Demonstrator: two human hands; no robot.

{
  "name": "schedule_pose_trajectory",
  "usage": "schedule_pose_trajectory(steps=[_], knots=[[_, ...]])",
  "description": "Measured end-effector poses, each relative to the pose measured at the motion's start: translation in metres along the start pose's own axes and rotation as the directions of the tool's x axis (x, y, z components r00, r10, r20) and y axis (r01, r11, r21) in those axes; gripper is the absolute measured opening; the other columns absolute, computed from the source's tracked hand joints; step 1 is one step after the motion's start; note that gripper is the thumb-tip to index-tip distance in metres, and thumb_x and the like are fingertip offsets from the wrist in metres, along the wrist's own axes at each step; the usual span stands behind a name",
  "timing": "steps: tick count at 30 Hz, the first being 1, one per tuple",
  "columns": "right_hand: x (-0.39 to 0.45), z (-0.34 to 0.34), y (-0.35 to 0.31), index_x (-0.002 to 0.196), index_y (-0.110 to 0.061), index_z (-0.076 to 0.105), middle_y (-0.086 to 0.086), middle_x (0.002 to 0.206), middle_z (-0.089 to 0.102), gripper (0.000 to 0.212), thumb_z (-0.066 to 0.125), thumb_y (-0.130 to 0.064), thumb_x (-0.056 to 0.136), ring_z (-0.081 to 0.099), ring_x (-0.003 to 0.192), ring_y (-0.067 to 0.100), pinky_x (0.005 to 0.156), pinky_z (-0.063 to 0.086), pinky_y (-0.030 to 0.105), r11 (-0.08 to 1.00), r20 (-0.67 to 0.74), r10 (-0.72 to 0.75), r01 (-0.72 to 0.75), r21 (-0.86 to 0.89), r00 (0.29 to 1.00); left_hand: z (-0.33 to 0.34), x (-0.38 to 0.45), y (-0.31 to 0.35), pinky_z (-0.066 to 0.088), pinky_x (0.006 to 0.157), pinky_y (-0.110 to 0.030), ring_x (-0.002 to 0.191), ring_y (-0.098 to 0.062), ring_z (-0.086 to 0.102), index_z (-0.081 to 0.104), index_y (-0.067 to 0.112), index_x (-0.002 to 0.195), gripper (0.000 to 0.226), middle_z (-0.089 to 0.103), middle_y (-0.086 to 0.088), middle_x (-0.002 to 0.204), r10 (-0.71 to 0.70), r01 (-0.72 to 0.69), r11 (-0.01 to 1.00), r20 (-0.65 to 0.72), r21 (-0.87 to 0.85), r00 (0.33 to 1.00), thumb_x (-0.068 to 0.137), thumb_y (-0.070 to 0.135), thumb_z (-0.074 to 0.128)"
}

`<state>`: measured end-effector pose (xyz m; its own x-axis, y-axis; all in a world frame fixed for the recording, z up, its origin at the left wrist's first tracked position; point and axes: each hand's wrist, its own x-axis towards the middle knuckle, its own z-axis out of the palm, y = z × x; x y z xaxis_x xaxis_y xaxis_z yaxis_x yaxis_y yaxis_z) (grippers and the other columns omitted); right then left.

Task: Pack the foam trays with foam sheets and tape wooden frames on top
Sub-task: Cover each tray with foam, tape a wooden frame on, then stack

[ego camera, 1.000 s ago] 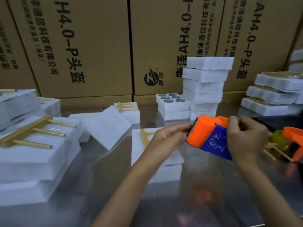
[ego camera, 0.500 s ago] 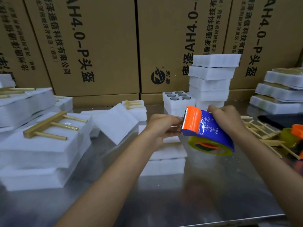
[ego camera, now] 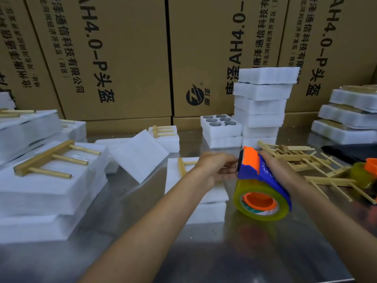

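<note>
My right hand (ego camera: 274, 167) grips an orange and blue tape dispenser (ego camera: 252, 167) with a yellowish tape roll (ego camera: 262, 199) facing me. My left hand (ego camera: 214, 169) pinches the clear tape end at the dispenser's toothed blade. Both hands hover over a white foam tray pack (ego camera: 201, 203) in the middle of the table. A wooden frame (ego camera: 181, 167) lies on top of the pack, partly hidden by my left hand.
Foam packs with a wooden frame (ego camera: 51, 158) on top sit at the left, beside a loose foam sheet (ego camera: 140, 154). A tall tray stack (ego camera: 263, 103) and an open tray with round holes (ego camera: 220, 124) stand behind. Loose wooden frames (ego camera: 306, 160), a second tape dispenser (ego camera: 367, 172) and taped packs (ego camera: 350, 116) lie right. Cardboard boxes (ego camera: 122, 58) wall the back.
The dispenser has moved left and down over the middle foam pack and tilted, so its roll now faces me. My left hand stayed at the blade.
</note>
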<state>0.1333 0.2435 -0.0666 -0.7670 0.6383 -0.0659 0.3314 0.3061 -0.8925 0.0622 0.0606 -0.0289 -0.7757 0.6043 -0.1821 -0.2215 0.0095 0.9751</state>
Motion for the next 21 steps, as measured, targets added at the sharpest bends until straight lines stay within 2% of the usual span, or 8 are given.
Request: schedule_pose_trajectory(steps=[3, 5, 8, 11, 16, 18, 21], knots=[[0.001, -0.004, -0.010, 0.100, -0.012, 0.069, 0.012, 0.076, 0.074, 0.061, 0.044, -0.066, 0.088, 0.072, 0.070, 0.025, 0.069, 0.052, 0.032, 1.000, 0.066, -0.010, 0.012, -0.028, 0.998, 0.001, 0.003, -0.002, 0.052, 0.050, -0.021, 0.051, -0.015, 0.056, 0.063, -0.001, 0.086, 0.004, 0.060, -0.014, 0.071, 0.023, -0.022, 1.000, -0.044, 0.022, 0.999, 0.090, 0.000, 0.065], [0.005, -0.007, -0.024, 0.103, -0.016, 0.066, 0.013, 0.083, 0.072, 0.058, 0.040, -0.066, 0.092, 0.068, 0.078, 0.026, 0.070, 0.049, 0.032, 0.991, 0.067, -0.014, 0.023, -0.134, 0.998, 0.001, 0.006, -0.002, 0.048, 0.050, -0.023, 0.050, -0.017, 0.051, 0.062, -0.001, 0.086, 0.005, 0.057, -0.015, 0.072, 0.024, -0.023, 1.000, -0.065, 0.006, 0.998, 0.091, -0.002, 0.064], [0.015, -0.011, -0.053, 0.107, -0.021, 0.062, 0.008, 0.095, 0.063, 0.056, 0.031, -0.066, 0.095, 0.061, 0.083, 0.023, 0.069, 0.041, 0.030, 0.934, 0.039, -0.113, 0.120, -0.337, 0.993, -0.007, 0.013, 0.011, 0.049, 0.051, -0.022, 0.055, -0.017, 0.051, 0.064, -0.001, 0.090, 0.003, 0.058, -0.014, 0.075, 0.063, -0.066, 0.998, -0.111, -0.025, 0.992, 0.092, -0.002, 0.063], [0.021, -0.011, -0.088, 0.103, -0.019, 0.061, 0.009, 0.093, 0.064, 0.057, 0.030, -0.066, 0.095, 0.062, 0.083, 0.024, 0.066, 0.041, 0.031, 0.890, 0.064, -0.206, 0.214, -0.402, 0.976, -0.032, 0.014, 0.036, 0.053, 0.050, -0.020, 0.056, -0.016, 0.055, 0.066, -0.003, 0.095, 0.005, 0.059, -0.011, 0.072, 0.160, -0.163, 0.987, -0.156, -0.006, 0.975, 0.091, -0.002, 0.063], [0.020, 0.017, -0.142, 0.089, -0.022, 0.059, 0.005, 0.082, 0.064, 0.057, 0.029, -0.070, 0.088, 0.063, 0.075, 0.020, 0.059, 0.036, 0.028, 0.840, 0.124, -0.320, 0.342, -0.421, 0.939, -0.082, 0.003, 0.062, 0.054, 0.052, -0.019, 0.058, -0.015, 0.058, 0.068, -0.003, 0.093, 0.005, 0.062, -0.009, 0.070, 0.244, -0.255, 0.967, -0.245, -0.016, 0.938, 0.091, -0.002, 0.063], [0.022, 0.029, -0.149, 0.088, -0.020, 0.061, 0.005, 0.080, 0.066, 0.059, 0.031, -0.071, 0.089, 0.065, 0.074, 0.021, 0.060, 0.039, 0.028, 0.837, 0.168, -0.308, 0.351, -0.420, 0.936, -0.102, -0.001, 0.067, 0.054, 0.053, -0.019, 0.060, -0.015, 0.059, 0.068, -0.003, 0.092, 0.004, 0.062, -0.008, 0.070, 0.255, -0.277, 0.960, -0.298, -0.035, 0.920, 0.091, -0.001, 0.065], [0.031, 0.035, -0.142, 0.097, -0.020, 0.057, 0.005, 0.089, 0.066, 0.058, 0.033, -0.073, 0.089, 0.065, 0.081, 0.021, 0.064, 0.042, 0.028, 0.856, 0.239, -0.209, 0.296, -0.424, 0.948, -0.128, -0.002, 0.072, 0.054, 0.053, -0.018, 0.064, -0.016, 0.060, 0.068, -0.002, 0.088, 0.003, 0.064, -0.009, 0.073, 0.243, -0.273, 0.960, -0.325, -0.052, 0.914, 0.089, -0.003, 0.066]])
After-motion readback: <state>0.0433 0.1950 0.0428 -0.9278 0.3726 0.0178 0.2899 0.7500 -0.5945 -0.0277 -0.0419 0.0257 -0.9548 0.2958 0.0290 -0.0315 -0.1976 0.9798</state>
